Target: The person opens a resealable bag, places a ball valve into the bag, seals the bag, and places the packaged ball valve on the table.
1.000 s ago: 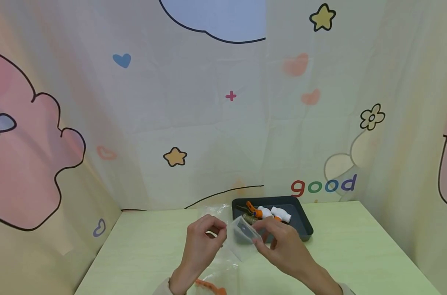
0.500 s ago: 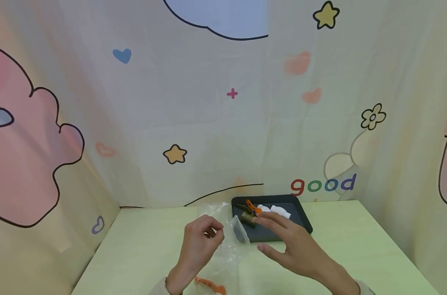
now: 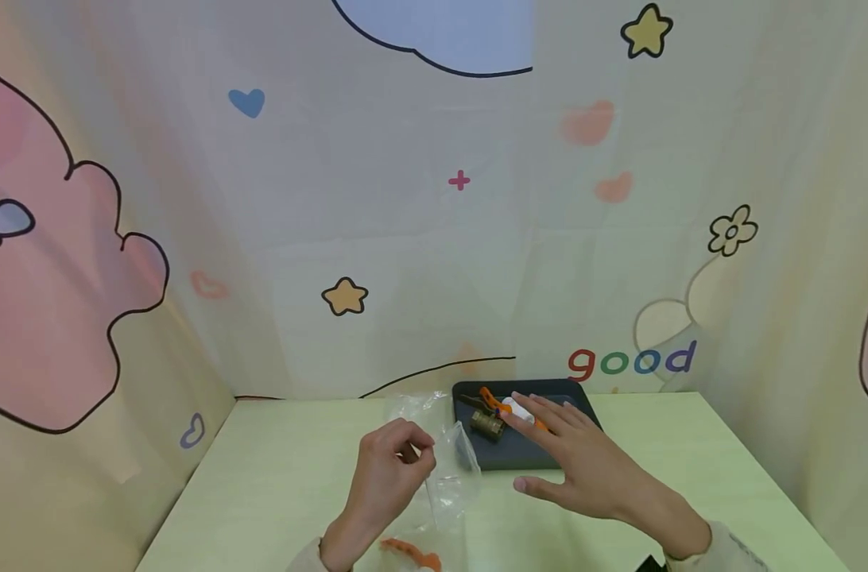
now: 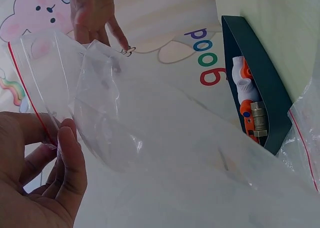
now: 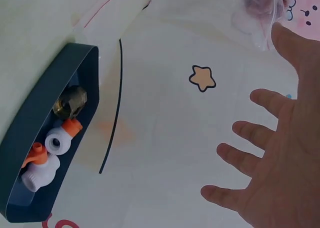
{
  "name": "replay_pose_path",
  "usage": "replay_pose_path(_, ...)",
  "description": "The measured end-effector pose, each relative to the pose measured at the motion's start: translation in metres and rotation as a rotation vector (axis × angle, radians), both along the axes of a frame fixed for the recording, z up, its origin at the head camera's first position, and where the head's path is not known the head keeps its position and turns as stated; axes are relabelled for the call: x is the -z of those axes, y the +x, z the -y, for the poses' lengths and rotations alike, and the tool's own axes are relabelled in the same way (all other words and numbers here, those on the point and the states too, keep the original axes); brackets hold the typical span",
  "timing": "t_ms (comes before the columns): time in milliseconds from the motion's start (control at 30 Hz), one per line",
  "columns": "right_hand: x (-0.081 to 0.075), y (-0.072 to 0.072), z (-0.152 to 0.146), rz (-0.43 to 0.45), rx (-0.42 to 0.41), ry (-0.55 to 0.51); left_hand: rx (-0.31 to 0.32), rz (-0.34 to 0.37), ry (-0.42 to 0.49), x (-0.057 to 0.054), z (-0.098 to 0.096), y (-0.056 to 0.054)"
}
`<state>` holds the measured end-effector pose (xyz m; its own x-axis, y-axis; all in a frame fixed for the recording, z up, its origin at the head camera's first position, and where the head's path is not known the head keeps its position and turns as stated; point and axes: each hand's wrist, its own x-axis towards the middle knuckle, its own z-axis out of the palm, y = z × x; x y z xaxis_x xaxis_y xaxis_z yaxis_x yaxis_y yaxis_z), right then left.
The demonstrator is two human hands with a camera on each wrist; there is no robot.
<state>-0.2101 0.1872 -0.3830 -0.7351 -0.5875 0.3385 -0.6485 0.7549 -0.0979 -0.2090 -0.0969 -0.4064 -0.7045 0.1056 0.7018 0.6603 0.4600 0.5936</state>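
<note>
Between six and seven o'clock in the head view, the left hand pinches a clear bag between thumb and fingertips, and the film hangs out toward three o'clock from that grip. Between four and five o'clock, the right hand is spread, fingers straight and thumb well apart from them. It covers part of a dark tray, which sits on the pale table toward five o'clock. Inside show a brass-coloured fitting and white-and-orange fittings. At six o'clock, by the bottom edge, lies an orange handle with clear film about it; whether it is inside that film, I cannot tell.

From the left wrist, the left hand is at eight o'clock, thumb and fingers closed on the bag beside its red strip. The right hand hangs at eleven o'clock, beyond the bag. Toward three o'clock stands the tray; just past it, nearer four, is a second bag, also with a red line.

From the right wrist, the right hand is near four o'clock, its fingers apart. The held bag shows between one and two o'clock. Between eight and nine, the tray holds the brass-coloured fitting and two white-and-orange ones.
</note>
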Motion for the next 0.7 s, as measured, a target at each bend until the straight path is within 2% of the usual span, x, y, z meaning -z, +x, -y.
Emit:
replay_pose_path(400, 0.006, -0.034, -0.017, 0.138, 0.091, 0.086, -0.019, 0.041, -0.012, 0.001, 0.0, 0.001)
replay_pose_path(700, 0.024, -0.065, -0.033, 0.142, 0.141, 0.123, -0.016, 0.076, -0.015, 0.002, -0.002, 0.001)
